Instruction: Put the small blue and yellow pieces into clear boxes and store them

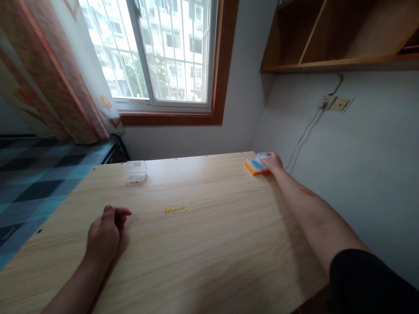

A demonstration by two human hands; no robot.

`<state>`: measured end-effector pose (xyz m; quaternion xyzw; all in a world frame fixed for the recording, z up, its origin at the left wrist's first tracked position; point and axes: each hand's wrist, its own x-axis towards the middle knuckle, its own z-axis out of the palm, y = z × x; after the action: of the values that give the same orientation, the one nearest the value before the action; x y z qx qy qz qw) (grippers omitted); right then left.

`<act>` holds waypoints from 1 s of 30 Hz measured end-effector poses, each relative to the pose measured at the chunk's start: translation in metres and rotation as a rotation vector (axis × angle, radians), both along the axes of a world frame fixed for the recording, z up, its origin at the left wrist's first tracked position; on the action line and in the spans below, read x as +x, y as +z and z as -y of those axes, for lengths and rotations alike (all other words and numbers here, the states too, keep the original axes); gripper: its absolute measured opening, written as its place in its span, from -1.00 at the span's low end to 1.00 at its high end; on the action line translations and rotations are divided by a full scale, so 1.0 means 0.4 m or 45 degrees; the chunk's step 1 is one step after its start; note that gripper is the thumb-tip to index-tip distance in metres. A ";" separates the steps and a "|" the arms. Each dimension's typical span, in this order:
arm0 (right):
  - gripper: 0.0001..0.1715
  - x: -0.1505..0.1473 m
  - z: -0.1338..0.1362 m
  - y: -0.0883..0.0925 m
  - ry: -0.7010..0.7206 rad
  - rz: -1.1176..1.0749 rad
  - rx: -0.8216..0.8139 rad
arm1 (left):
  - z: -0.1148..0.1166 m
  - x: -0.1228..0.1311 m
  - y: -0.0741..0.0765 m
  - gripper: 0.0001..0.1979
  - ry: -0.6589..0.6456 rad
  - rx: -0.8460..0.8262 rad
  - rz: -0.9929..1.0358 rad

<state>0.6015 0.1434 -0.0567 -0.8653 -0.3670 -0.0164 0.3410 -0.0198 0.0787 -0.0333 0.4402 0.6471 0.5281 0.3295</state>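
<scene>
My right hand (273,162) reaches to the far right corner of the wooden table (209,253) and grips an orange box with a clear lid and blue contents (255,165). My left hand (105,233) rests on the table near its left side, fingers curled into a loose fist with nothing seen in it. A short row of small yellow pieces (175,209) lies on the table to the right of my left hand. A small clear plastic box (136,171) stands further back, beyond my left hand.
A window (163,52) with a wooden frame and a patterned curtain (55,74) lie behind the table. A bed with a blue checked cover (36,174) stands to the left. A wooden shelf (340,39) hangs above the right wall, with a socket and cable (327,103) below it.
</scene>
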 end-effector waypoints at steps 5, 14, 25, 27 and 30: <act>-0.23 0.003 0.005 -0.004 0.020 0.012 0.004 | 0.002 0.002 0.002 -0.49 -0.010 0.020 -0.040; -0.06 -0.038 0.055 0.032 -0.042 0.098 0.074 | -0.007 -0.006 -0.011 -0.54 -0.026 -0.011 0.051; -0.19 -0.362 0.259 -0.043 0.798 0.705 0.279 | -0.033 -0.023 -0.072 -0.48 -0.005 0.210 -0.145; -0.18 -0.439 0.289 -0.078 1.022 0.636 0.270 | -0.043 -0.028 -0.088 -0.48 -0.017 0.239 -0.261; -0.20 -0.540 0.308 -0.115 1.202 0.440 0.160 | -0.052 -0.035 -0.101 -0.49 -0.057 0.264 -0.563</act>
<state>0.3853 0.0202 -0.1026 -0.5675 -0.7675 -0.0256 0.2969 -0.0337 0.0996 -0.0735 0.5909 0.6359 0.4750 0.1445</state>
